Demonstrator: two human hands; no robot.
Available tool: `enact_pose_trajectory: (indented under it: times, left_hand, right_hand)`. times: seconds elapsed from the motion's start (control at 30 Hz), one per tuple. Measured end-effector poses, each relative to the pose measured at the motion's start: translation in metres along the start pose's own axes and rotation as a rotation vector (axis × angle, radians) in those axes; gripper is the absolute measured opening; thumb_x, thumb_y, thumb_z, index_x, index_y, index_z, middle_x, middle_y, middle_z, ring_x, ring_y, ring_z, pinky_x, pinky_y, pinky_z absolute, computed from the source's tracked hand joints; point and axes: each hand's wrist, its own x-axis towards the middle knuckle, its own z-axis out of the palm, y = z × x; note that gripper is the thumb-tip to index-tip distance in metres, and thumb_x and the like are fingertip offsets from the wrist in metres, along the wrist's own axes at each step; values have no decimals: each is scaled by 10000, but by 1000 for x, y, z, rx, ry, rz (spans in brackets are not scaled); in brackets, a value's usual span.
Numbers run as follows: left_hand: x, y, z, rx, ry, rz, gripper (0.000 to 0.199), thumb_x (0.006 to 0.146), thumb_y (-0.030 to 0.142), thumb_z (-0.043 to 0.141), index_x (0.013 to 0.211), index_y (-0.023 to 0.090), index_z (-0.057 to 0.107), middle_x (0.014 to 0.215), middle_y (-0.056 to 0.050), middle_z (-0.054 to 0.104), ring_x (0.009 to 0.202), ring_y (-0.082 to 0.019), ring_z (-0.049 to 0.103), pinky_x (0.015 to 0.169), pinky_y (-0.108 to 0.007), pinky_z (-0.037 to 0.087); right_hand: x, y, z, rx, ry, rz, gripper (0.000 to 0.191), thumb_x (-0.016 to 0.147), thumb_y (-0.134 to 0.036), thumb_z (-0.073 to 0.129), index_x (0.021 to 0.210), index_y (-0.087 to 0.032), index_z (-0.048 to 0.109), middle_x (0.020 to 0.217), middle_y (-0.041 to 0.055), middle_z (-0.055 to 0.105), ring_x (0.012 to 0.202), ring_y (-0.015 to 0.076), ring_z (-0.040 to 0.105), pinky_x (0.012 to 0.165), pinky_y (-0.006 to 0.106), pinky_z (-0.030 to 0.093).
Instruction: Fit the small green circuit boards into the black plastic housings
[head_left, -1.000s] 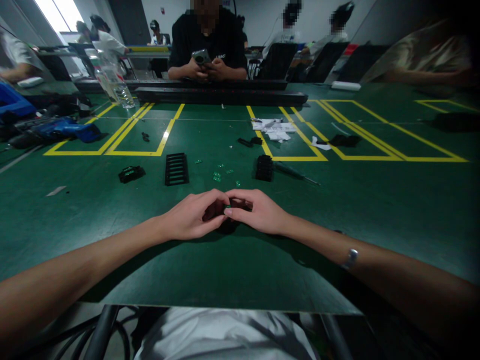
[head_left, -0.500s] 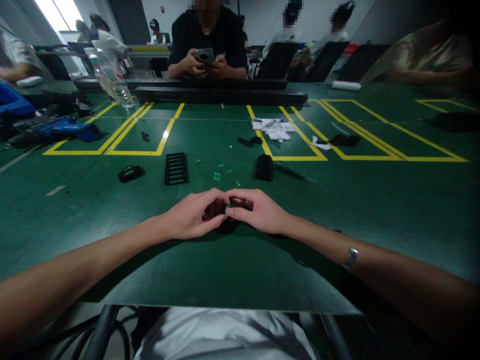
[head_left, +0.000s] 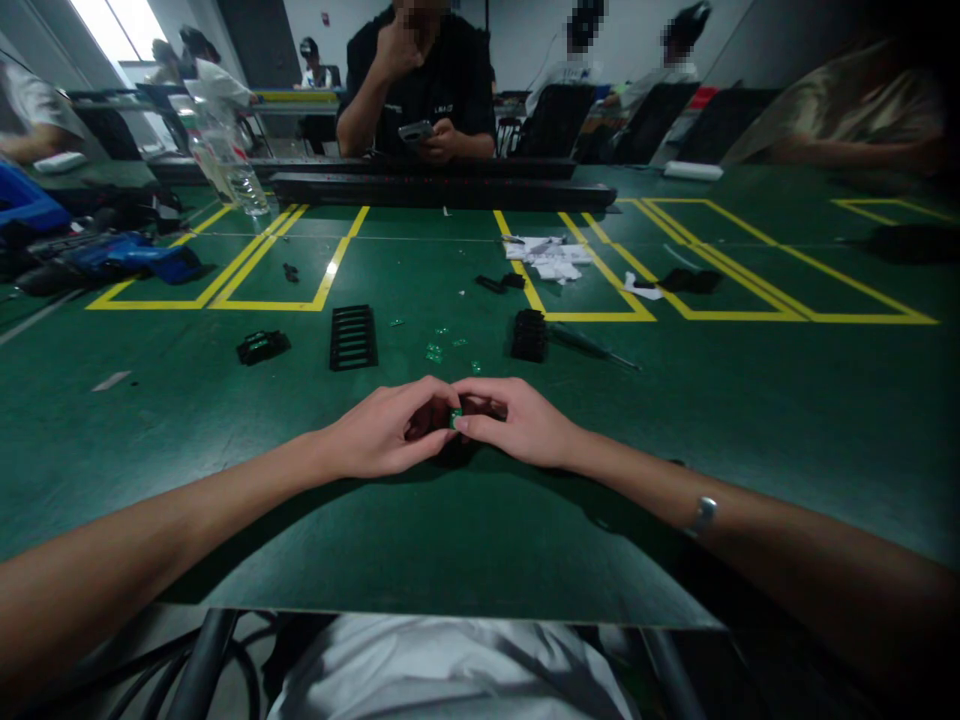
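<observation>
My left hand (head_left: 397,428) and my right hand (head_left: 514,422) meet fingertip to fingertip over the near part of the green table. Between them they pinch a small green circuit board (head_left: 455,418); most of it is hidden by the fingers. Just beyond the hands lie several loose green circuit boards (head_left: 435,352). A black slotted frame (head_left: 352,338) lies flat to their left, and a black ridged plastic block (head_left: 529,335) stands to their right. Farther left sits a black part with green boards in it (head_left: 262,346).
A screwdriver (head_left: 592,345) lies right of the ridged block. Crumpled white paper (head_left: 551,257) and small black pieces (head_left: 500,284) lie farther back. Plastic bottles (head_left: 244,180) and a blue-and-black tool (head_left: 142,258) are at the left. Across the long black bar (head_left: 442,191) sits a person holding a phone.
Slightly more of the green circuit board shows between my fingertips; my hands stay in place. The person opposite has raised one hand to the face and lowered the phone.
</observation>
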Motion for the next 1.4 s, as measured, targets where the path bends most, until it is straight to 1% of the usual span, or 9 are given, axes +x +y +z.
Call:
enact_pose_trajectory:
  times: [0.23, 0.63, 0.93, 1.23, 1.4]
  left_hand:
    - [0, 0, 1, 12, 6, 6, 265, 957, 326, 574, 1171, 179, 524, 805, 3, 612, 634, -105, 539, 586, -229, 431]
    - [0, -1, 1, 11, 0, 3, 275, 942, 310, 576, 1178, 183, 516, 788, 14, 596, 623, -102, 534, 585, -227, 422]
    - [0, -1, 0, 0, -17, -4, 284, 928, 293, 590, 1178, 180, 516, 811, 6, 607, 639, -105, 540, 594, -233, 429]
    - [-1, -2, 0, -21, -19, -11, 296, 918, 276, 599, 1182, 182, 506, 803, 12, 592, 637, -103, 534, 590, -229, 431]
    - [-1, -1, 0, -11, -15, -10, 294, 917, 273, 597, 1181, 181, 506, 802, 14, 589, 641, -103, 536, 596, -232, 433]
  right_hand:
    - [-1, 2, 1, 16, -3, 13, 229, 888, -255, 628, 1096, -175, 678, 837, 6, 633, 729, 149, 570, 692, 274, 465]
    - [0, 3, 1, -13, 7, 2, 206, 880, -253, 632, 1062, -174, 684, 817, 2, 619, 700, 140, 541, 667, 269, 445]
    - [1, 0, 1, -17, 9, 3, 209, 873, -236, 630, 1063, -167, 685, 843, 11, 637, 722, 147, 557, 687, 278, 451]
    - [-1, 0, 2, -11, 12, -2, 224, 869, -242, 646, 1079, -168, 676, 795, -5, 607, 692, 138, 529, 659, 269, 437]
    - [0, -2, 2, -20, 18, -4, 212, 861, -232, 649, 1057, -156, 677, 762, -11, 587, 674, 132, 515, 638, 262, 425]
